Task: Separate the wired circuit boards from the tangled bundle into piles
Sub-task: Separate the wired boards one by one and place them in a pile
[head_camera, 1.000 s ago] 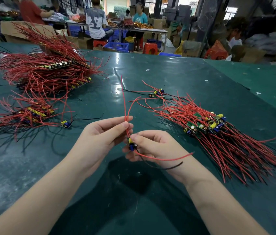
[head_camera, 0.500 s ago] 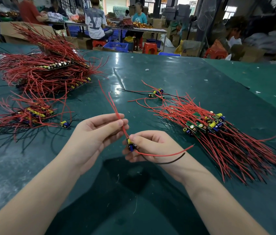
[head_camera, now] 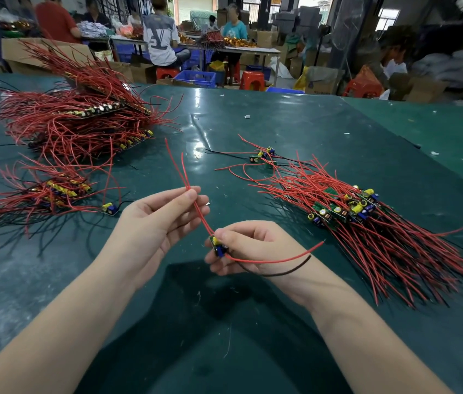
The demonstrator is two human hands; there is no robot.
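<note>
Between my two hands, above the green table (head_camera: 253,115), I hold one small circuit board (head_camera: 218,245) with its leads. My right hand (head_camera: 248,245) grips the board, fingers curled around it, thumb pressed on top near the yellow capacitor; the blue component faces me. My left hand (head_camera: 157,220) pinches the two upper red wires (head_camera: 184,177) between thumb and fingertips, the remaining fingers relaxed and extended. These wires run from the board up through the left hand's pinch and fan apart beyond it, away from me. A second red lead (head_camera: 281,258) and a black lead (head_camera: 287,270) leave the lower end of the board and trail across my right wrist, pointing to the right. To the right of my right hand, a bundle of wired boards (head_camera: 366,223) lies on the table, boards grouped at its near-left end, red wires spreading to the right. Beyond that bundle, a few loose boards (head_camera: 261,157) lie apart from it. To the left of my left hand rests a smaller pile (head_camera: 53,191), with a single board (head_camera: 110,209) just beside my left wrist. Farther away on the left side sits a large stacked pile (head_camera: 82,120) of boards and red wires. Past the far table edge, seated people (head_camera: 159,35) work at other tables.
</note>
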